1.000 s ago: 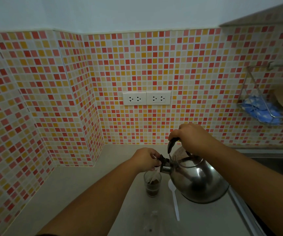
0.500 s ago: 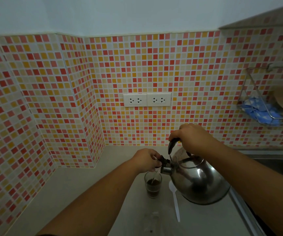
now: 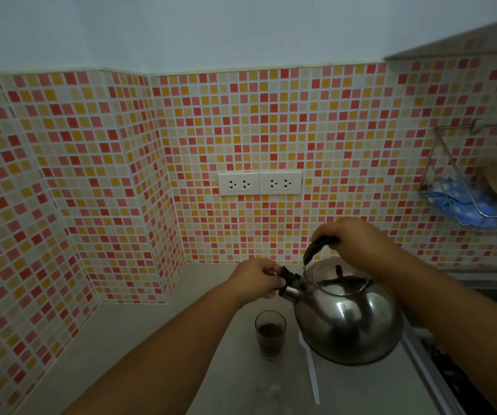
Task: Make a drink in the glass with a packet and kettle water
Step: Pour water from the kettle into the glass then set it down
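Note:
A small clear glass (image 3: 270, 333) stands on the grey counter (image 3: 139, 348), partly filled with dark brown liquid. Right of it a steel kettle (image 3: 349, 319) hangs above the counter, close to level. My right hand (image 3: 358, 244) grips its black handle from above. My left hand (image 3: 259, 281) pinches the dark cap at the kettle's spout, above and a little left of the glass. No water is running from the spout. No packet is in view.
A white plastic spoon (image 3: 311, 372) lies on the counter, partly under the kettle. Two wall sockets (image 3: 259, 183) sit in the tiled wall. A wire rack (image 3: 477, 187) with a blue cloth hangs at the right. A sink edge (image 3: 486, 280) lies behind my right arm.
The kettle has tipped back from pouring and risen off the glass. The stream into the glass has stopped. My left hand stays on the spout cap.

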